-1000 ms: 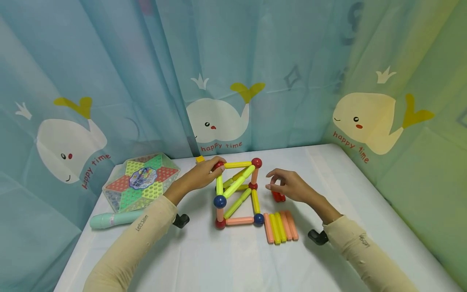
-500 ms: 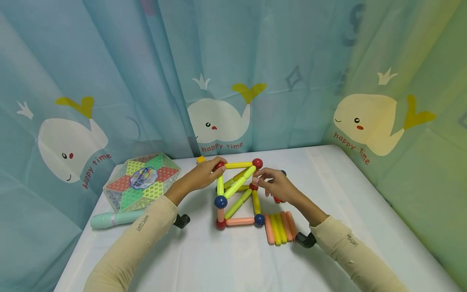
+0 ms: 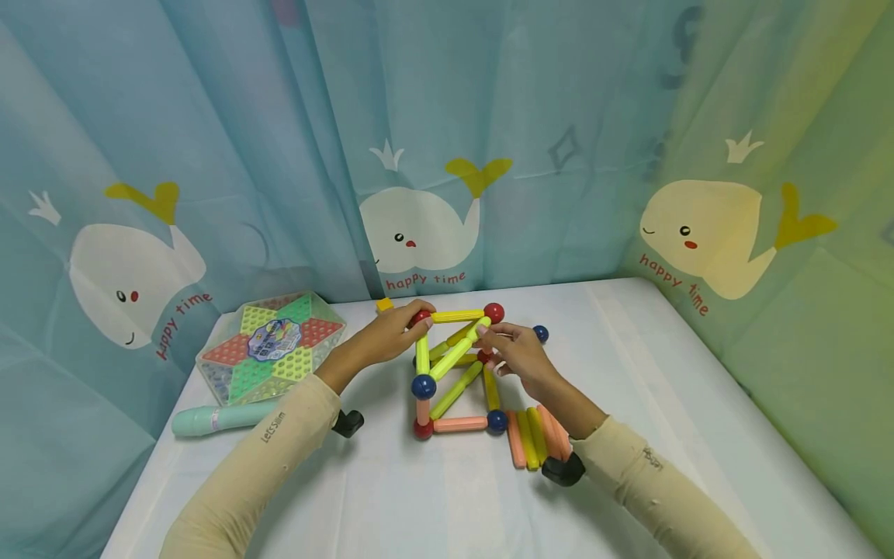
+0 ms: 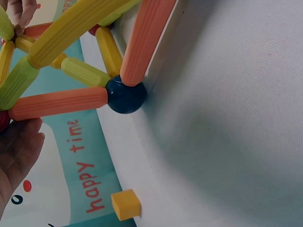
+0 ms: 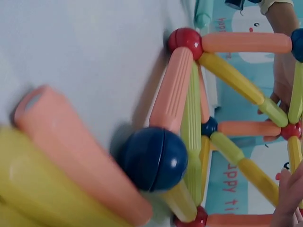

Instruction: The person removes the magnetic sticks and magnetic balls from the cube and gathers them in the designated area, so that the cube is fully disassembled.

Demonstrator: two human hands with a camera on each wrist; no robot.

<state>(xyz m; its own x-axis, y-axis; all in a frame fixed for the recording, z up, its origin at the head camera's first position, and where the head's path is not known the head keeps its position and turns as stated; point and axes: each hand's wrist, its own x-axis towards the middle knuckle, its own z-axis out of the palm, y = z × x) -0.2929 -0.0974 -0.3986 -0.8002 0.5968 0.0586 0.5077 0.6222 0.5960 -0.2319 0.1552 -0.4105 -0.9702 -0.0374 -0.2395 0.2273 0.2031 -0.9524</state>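
Note:
A box-shaped frame of magnetic sticks and balls stands on the table. My left hand holds the red ball at its upper back left corner; in the left wrist view the fingers lie under that corner, beside a pink stick. At the upper back right, my right hand pinches the upper end of the yellow-green diagonal stick, just below a red ball. Part of the right back upright is hidden by this hand. The right wrist view catches only its fingers at the edge.
Several loose pink and yellow sticks lie in a row front right of the frame. A blue ball sits behind my right hand. To the left are a star-patterned game board and a teal cylinder; a yellow cube lies at the back.
My right hand has moved left from beside the frame, past its right back upright, to the top of the diagonal stick. The blue ball behind it has come into view. My left hand stays put.

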